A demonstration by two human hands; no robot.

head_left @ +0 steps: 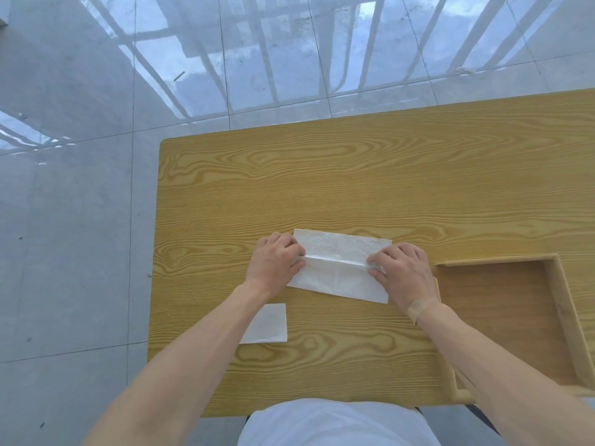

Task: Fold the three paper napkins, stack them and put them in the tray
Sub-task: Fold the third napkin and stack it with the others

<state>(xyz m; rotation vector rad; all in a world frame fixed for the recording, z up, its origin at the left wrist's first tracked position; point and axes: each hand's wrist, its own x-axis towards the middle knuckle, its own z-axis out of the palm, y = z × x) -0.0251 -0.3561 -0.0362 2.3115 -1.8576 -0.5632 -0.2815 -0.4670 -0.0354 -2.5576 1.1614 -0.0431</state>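
A white paper napkin (341, 265) lies in the middle of the wooden table, partly folded, with a crease running across it from left to right. My left hand (277, 260) pinches its left edge at the crease. My right hand (402, 272) pinches the right edge at the same crease. A small folded white napkin (269, 323) lies nearer to me on the left, partly hidden under my left forearm. The wooden tray (557, 304) stands at the right with nothing in it that I can see. No third napkin is in view.
The table (322, 175) has a yellow wood-grain top; its left edge and far edge are in view. Glossy grey floor tiles lie beyond it. My white-clothed body is at the near edge.
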